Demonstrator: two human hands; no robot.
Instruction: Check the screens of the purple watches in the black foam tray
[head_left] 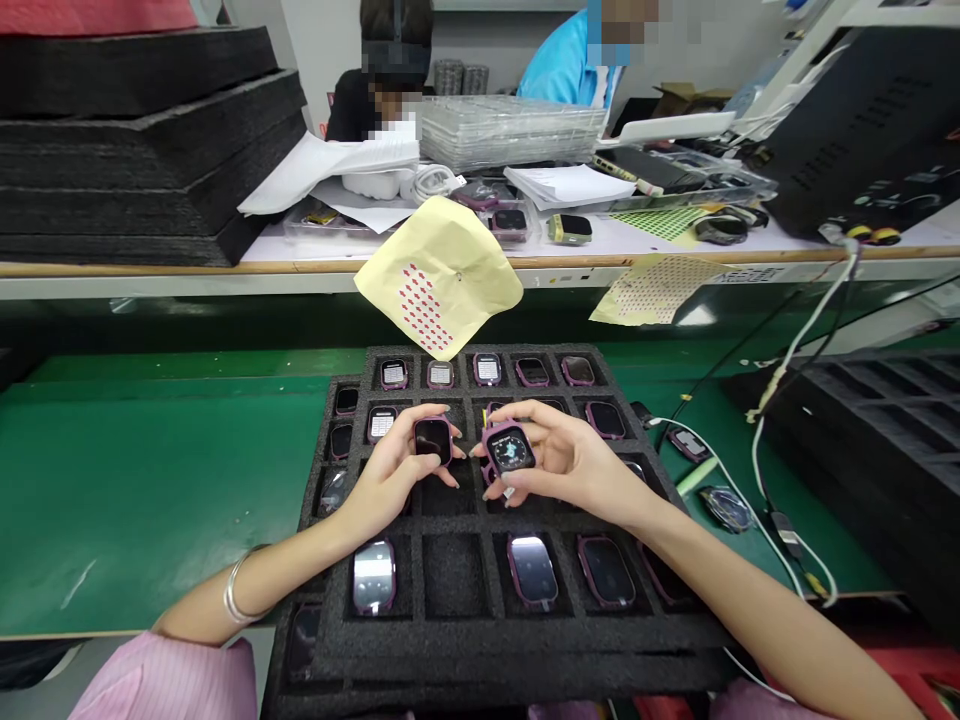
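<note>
My left hand [397, 465] holds a purple-framed watch [433, 440] with a dark screen, its thumb on the lower edge of the glass. In my right hand [559, 455] is another purple watch [510, 450], whose screen is lit with a watch face. Both hands hover over a black foam tray [525, 637] with square compartments. Many compartments hold purple watches, such as one with a bright reflective screen [374, 577]; the compartment in the front row [454, 575] holds none. Some compartments are hidden behind my hands.
Stacked black foam [142, 150] rises at the back left. Yellow sheets [442, 275] hang from the shelf edge [555, 272]. White cables [765, 470] and loose watches [724, 508] lie right of the tray. Two people are behind the shelf.
</note>
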